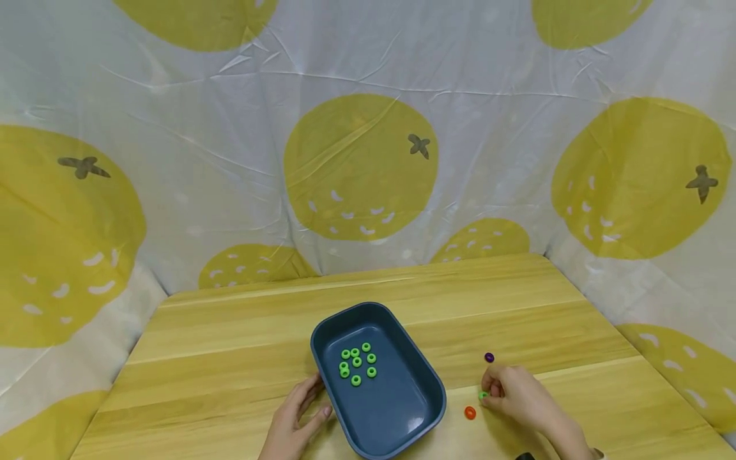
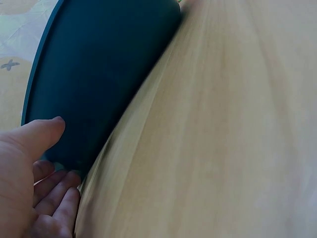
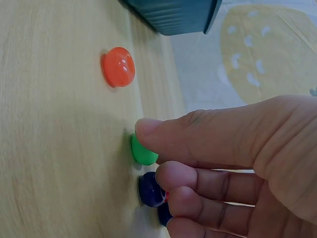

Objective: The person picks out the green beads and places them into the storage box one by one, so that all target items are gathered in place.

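A dark blue tray [image 1: 411, 390] sits on the table with several green ring-shaped beads [image 1: 356, 361] grouped inside. My left hand [image 1: 296, 415] rests at its left side, with fingertips at the base of the wall and the thumb [image 2: 47, 131] extended beside it. Right of the tray, my right hand [image 1: 520, 396] pinches a single green bead [image 3: 143, 151] low over the table, the thumb covering part of it. An orange bead [image 1: 470, 413] lies between that hand and the tray. Just beyond the fingers is a purple bead [image 1: 489, 357].
Close beside the right fingertips, the right wrist view shows a dark blue bead [image 3: 151, 189] and another dark one [image 3: 165, 214] partly hidden, with a bit of red between. A cloth [image 1: 230, 153] printed with yellow fruit hangs behind the wooden table [image 1: 241, 332].
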Available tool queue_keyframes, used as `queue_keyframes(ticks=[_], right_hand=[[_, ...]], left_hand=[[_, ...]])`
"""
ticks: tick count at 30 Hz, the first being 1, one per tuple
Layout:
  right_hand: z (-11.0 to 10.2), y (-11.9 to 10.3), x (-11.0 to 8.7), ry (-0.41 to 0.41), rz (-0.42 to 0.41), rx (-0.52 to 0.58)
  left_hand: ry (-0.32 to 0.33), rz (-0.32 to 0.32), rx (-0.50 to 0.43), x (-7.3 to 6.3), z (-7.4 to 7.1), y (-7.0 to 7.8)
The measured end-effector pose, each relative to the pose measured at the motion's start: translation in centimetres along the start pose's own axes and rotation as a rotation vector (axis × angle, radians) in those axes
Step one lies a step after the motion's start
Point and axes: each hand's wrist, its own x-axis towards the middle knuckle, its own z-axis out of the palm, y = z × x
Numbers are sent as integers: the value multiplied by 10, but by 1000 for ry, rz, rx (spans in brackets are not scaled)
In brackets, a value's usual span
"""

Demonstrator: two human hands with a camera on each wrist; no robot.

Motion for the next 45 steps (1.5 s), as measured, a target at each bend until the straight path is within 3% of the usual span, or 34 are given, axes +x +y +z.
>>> queue_keyframes(ticks=[5,24,33,42,45], right_hand=[[1,-1,0,3,17,-12],[3,-3,3,12,61,-43],[-3,-9,12,19,26,-38],[-19,-44,44,37,-27,-41],[-19,-58,54,45,-90,-49]], left_hand=[[6,-27,6,0,0,2],[14,-5,0,-1,1,1],[18,0,1,-1,1,1],[13,-19,0,-1,-1,4],[9,-27,-13,-1,0,4]])
